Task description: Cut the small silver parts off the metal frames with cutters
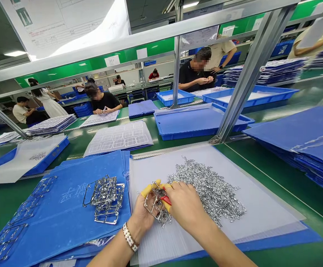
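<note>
My left hand (145,207), with yellow finger covers and a bracelet at the wrist, is closed around a small rectangular metal wire frame (149,207). Against that frame works my right hand (185,204), its fingers closed on a small red-handled tool (166,200) whose tip is hidden. Just beyond both hands spreads a heap of tiny shiny metal pieces (206,189) on a whitish translucent sheet (261,207). To the left, a stack of similar metal frames (105,196) lies on a blue sheet (69,215).
More metal frames (4,241) line the blue sheet's left edge. Behind stand a blue tray (189,126) and a sheet with wire frames (119,137). A slanted metal post (250,70) rises at right, near stacked blue sheets (297,141). Several people sit or stand beyond.
</note>
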`<state>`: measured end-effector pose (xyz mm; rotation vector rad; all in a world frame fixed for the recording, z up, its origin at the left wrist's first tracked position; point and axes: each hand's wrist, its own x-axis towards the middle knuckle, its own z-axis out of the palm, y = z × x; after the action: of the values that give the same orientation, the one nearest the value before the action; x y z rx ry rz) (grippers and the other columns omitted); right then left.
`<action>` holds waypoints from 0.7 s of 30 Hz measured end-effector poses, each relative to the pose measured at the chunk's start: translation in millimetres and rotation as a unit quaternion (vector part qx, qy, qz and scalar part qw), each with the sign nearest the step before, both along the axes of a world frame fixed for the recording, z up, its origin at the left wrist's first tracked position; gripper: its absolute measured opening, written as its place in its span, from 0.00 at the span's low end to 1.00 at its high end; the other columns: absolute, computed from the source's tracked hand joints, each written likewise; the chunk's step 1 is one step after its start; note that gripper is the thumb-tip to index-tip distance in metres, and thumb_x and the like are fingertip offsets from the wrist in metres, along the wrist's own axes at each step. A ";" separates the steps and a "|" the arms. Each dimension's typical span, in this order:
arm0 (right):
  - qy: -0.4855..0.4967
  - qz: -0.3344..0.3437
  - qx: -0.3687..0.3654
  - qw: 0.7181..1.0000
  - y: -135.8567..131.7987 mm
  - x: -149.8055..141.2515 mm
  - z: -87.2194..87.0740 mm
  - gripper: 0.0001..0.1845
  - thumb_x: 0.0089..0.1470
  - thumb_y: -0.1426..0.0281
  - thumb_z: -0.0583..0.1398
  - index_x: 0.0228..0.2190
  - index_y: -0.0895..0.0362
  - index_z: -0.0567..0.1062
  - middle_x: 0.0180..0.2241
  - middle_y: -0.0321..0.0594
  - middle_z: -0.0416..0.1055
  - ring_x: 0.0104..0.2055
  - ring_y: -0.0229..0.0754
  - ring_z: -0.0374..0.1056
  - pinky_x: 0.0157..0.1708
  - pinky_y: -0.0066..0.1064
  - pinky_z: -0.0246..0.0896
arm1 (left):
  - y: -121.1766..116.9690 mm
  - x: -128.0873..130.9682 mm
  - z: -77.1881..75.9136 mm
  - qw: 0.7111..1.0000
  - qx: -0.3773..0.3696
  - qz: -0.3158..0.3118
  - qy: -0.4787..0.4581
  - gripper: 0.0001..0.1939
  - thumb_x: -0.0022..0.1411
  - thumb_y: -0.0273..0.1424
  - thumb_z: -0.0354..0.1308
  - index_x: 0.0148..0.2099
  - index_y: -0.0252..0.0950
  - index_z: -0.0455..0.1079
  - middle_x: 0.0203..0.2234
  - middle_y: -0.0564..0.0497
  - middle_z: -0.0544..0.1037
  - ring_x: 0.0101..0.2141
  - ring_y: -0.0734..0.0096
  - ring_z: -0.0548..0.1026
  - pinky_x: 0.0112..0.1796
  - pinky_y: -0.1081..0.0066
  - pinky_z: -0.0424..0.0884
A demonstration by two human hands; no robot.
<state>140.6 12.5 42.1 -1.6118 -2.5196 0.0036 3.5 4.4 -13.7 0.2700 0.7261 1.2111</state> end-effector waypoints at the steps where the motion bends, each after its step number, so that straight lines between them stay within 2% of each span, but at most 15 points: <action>1: -0.004 0.001 -0.002 1.000 0.0 0.0 1.5 0.09 0.52 0.71 0.59 0.38 0.55 0.74 0.35 0.43 0.74 0.40 0.50 0.68 0.36 0.38 0.52 | -0.2 0.0 -0.2 1.000 0.003 -0.001 0.003 0.17 0.59 0.33 0.57 0.50 0.34 0.73 0.40 0.49 0.78 0.35 0.69 0.73 0.31 0.71 0.68; 5: -0.005 -0.003 -0.002 1.000 -2.6 5.1 2.9 0.08 0.52 0.69 0.61 0.37 0.55 0.74 0.34 0.43 0.74 0.39 0.50 0.68 0.36 0.38 0.52 | -0.8 -1.8 2.6 1.000 0.016 -0.022 -0.011 0.17 0.61 0.34 0.55 0.50 0.33 0.72 0.42 0.46 0.78 0.36 0.66 0.74 0.34 0.67 0.70; 7: 0.002 -0.013 0.009 1.000 -5.7 10.7 -1.3 0.10 0.52 0.67 0.61 0.37 0.56 0.74 0.35 0.43 0.73 0.40 0.50 0.67 0.37 0.39 0.51 | -0.4 -3.7 5.4 0.999 0.021 -0.034 -0.034 0.18 0.63 0.36 0.52 0.50 0.32 0.72 0.44 0.44 0.77 0.37 0.64 0.74 0.36 0.64 0.71; 11: -0.001 -0.026 0.018 0.999 -12.9 20.2 -13.9 0.11 0.52 0.65 0.61 0.38 0.56 0.73 0.36 0.43 0.73 0.41 0.51 0.65 0.38 0.40 0.50 | 0.6 -6.2 8.3 0.996 0.027 -0.050 -0.063 0.19 0.64 0.37 0.50 0.49 0.31 0.72 0.49 0.41 0.74 0.46 0.55 0.73 0.41 0.58 0.71; 14: -0.001 -0.025 0.019 0.999 -15.5 20.3 -18.3 0.12 0.52 0.65 0.61 0.39 0.56 0.73 0.36 0.42 0.72 0.41 0.51 0.64 0.37 0.40 0.49 | 0.4 -6.2 7.1 0.996 0.027 -0.054 -0.060 0.19 0.64 0.38 0.50 0.49 0.31 0.71 0.50 0.40 0.74 0.47 0.55 0.73 0.41 0.59 0.71; 21: -0.006 -0.022 0.015 1.000 -13.6 12.6 -15.4 0.10 0.51 0.66 0.61 0.36 0.57 0.72 0.35 0.44 0.72 0.40 0.51 0.64 0.36 0.40 0.47 | 0.2 -3.8 7.2 0.998 0.031 -0.042 -0.036 0.18 0.64 0.37 0.49 0.48 0.31 0.72 0.49 0.41 0.74 0.45 0.58 0.73 0.37 0.62 0.72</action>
<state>153.2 -1.1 26.7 -1.6593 -2.4797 -0.0494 -0.4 4.7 -6.5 0.3032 0.6095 1.1580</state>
